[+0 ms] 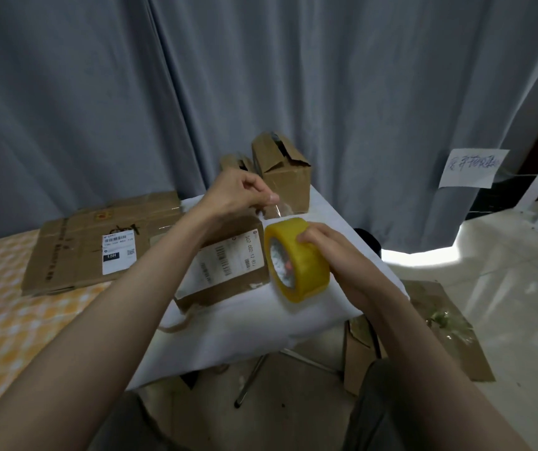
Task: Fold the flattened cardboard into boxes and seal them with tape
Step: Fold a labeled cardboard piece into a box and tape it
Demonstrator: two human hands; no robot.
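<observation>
A small table (293, 323) covered with white cloth is seen under both hands. A labelled flat box (228, 271) lies on it beneath the left hand (235, 193); two folded boxes (282, 170) stand beyond that hand. Flattened cardboard (92, 245) rests on the checkered bed (7, 307), left of the forearm.

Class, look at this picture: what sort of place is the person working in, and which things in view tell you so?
Probably a room in a home, used for packing. Grey curtains hang behind, a checked yellow bed cover lies at the left, and a small cloth-covered folding table holds the cardboard boxes.
</observation>
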